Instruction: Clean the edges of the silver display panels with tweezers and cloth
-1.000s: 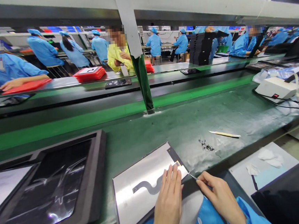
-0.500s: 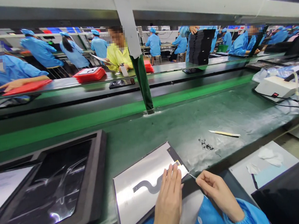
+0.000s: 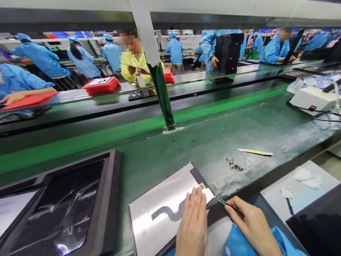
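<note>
head view: thin panel lies silvery side up on the green surface, slightly askew, its near side apparently reaching past the surface edge. state of both hands: left hand spread flat, fingers straight and close together, pressing on the panel over part of a dark curved strip, gripping nothing. right hand pinched nearly closed on slim metal tweezers, tips at the panel's right corner; whether they touch it, cannot tell.

handling, by judgement: panel probably light for its area, stiff but thin, likely to crack if bent or pressed at one point. metal back looks smooth, could slide under a light palm. best held by opposite long edges, or steadied with a flat palm; keep off the strip and the small yellow-edged connector, which look soft and easily torn. tweezers light, rigid, best held midway along the arms.

count: one panel under the left hand, one curved strip on it, one pair of tweezers. right of the panel, one yellow-handled blade and one scatter of black scraps, too fine to count. at left, one dark tray with one glossy black sheet and one pale panel, partly out of frame
</note>
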Demonstrator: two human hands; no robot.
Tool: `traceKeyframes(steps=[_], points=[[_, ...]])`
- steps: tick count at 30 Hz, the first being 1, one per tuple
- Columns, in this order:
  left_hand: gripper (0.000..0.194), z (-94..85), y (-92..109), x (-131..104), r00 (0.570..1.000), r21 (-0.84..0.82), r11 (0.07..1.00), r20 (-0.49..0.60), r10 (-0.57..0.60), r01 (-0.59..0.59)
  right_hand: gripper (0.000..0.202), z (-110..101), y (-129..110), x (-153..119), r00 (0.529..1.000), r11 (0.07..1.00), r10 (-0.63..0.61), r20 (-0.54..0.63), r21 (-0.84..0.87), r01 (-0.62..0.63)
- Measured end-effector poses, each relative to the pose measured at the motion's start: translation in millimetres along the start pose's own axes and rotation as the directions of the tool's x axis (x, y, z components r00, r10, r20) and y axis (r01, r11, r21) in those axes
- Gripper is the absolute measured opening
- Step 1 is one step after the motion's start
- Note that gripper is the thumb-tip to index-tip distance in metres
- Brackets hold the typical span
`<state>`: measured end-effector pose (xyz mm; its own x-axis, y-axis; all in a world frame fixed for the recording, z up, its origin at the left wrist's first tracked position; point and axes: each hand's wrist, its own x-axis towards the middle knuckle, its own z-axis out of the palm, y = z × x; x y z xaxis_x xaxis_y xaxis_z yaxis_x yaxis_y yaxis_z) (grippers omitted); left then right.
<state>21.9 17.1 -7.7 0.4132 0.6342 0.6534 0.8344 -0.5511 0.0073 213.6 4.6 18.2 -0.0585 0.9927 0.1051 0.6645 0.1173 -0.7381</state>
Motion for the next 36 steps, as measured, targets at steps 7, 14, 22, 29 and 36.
traceKeyframes(steps=[7,14,22,29,36], points=[[0.035,0.4,1,-1,1.000,-0.007,1.000,0.005,0.006,-0.006,0.034,5,0,2,0.988,0.978,-0.139,-0.059,-0.163,0.128],[0.035,0.5,1,-1,1.000,-0.003,1.000,-0.009,0.003,-0.003,0.036,5,-2,2,0.986,0.960,-0.156,-0.063,-0.244,0.136],[0.034,0.9,2,0,1.000,0.017,1.000,-0.004,0.006,-0.006,0.029,4,-1,8,0.999,0.989,-0.038,0.033,-0.143,0.042],[0.034,1.4,0,-2,1.000,0.020,1.000,0.015,0.010,-0.010,0.036,-1,3,20,0.925,0.900,0.215,0.313,0.304,-0.312],[0.034,0.1,1,-1,1.000,0.017,1.000,0.012,0.013,-0.014,0.035,5,10,20,0.907,0.821,0.221,0.357,0.435,-0.371]])
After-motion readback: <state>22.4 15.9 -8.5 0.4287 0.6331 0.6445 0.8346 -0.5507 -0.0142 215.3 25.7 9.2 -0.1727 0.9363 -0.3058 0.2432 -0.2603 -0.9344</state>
